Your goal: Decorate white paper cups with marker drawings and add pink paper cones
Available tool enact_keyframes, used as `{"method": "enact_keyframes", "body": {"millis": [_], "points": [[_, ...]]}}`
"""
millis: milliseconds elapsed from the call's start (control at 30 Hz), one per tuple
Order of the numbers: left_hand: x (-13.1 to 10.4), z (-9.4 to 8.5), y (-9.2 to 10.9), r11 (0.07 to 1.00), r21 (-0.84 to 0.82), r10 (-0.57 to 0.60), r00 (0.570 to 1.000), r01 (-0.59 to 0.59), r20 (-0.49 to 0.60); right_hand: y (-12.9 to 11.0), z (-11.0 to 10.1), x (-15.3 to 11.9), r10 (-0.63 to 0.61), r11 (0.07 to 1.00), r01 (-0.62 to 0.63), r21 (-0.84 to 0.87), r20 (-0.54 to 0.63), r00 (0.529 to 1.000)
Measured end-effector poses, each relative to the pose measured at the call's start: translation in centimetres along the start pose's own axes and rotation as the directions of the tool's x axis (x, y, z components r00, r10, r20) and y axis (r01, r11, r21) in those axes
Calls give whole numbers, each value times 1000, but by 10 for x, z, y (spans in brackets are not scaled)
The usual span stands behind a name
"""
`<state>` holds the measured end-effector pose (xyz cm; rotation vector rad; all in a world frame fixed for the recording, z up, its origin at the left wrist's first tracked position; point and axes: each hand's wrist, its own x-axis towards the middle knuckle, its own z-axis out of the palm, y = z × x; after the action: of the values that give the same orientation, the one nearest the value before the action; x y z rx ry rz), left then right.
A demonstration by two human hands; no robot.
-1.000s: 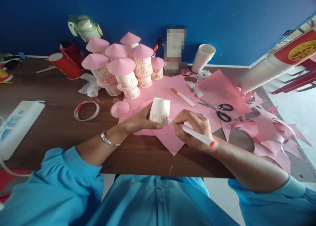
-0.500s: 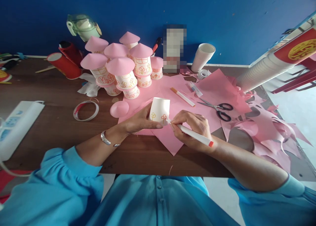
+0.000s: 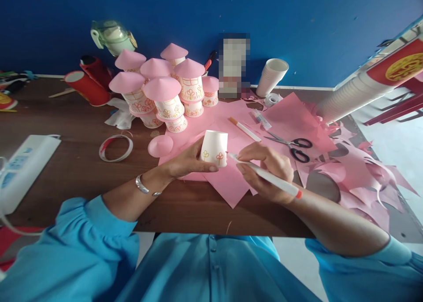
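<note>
My left hand (image 3: 189, 162) is wrapped round a white paper cup (image 3: 214, 144), which is upside down and carries a yellow and a red drawn flower. A white marker with a red end (image 3: 276, 180) is pinched in my right hand (image 3: 267, 172), its tip pointing at the cup's right side, a small distance off it. Pink paper sheets (image 3: 228, 189) lie beneath both hands. Beside my left hand is a small pink paper cone (image 3: 160, 146). Behind the cup an orange-ended marker (image 3: 244, 129) rests on the paper.
Decorated cup towers with pink cone roofs (image 3: 161, 90) stand at the back left. Black-handled scissors (image 3: 291, 144), a glue tube (image 3: 262, 119) and paper scraps (image 3: 366, 178) lie to the right. A tape roll (image 3: 115, 148) and a power strip (image 3: 28, 170) are at left. Stacked white cups (image 3: 271, 77) lean behind.
My right hand has drawn back to the right with the red marker, so its tip is now off the front of the cup. My left hand and the cup have barely moved.
</note>
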<state>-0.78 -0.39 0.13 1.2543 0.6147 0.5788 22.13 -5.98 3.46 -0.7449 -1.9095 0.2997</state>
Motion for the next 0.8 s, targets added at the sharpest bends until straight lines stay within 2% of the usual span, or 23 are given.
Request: {"method": "enact_keyframes", "body": {"millis": [100, 300, 533, 633, 800], "points": [[0, -1, -2, 999, -34, -5, 1000, 5, 12, 0, -4, 3, 62, 998, -63, -28, -44, 997], [-1, -3, -4, 999, -43, 8, 1000, -8, -6, 2, -2, 1, 62, 998, -62, -21, -2, 998], [0, -4, -6, 984, -165, 73, 997, -69, 17, 15, 7, -8, 57, 993, -49, 108, -75, 996], [1, -5, -9, 974, -202, 101, 995, -99, 1, 17, 11, -10, 12, 998, -6, 69, -85, 996], [1, -7, -13, 978, -159, 126, 990, -135, -66, 15, 10, -11, 46, 998, -48, -43, -47, 998]]}}
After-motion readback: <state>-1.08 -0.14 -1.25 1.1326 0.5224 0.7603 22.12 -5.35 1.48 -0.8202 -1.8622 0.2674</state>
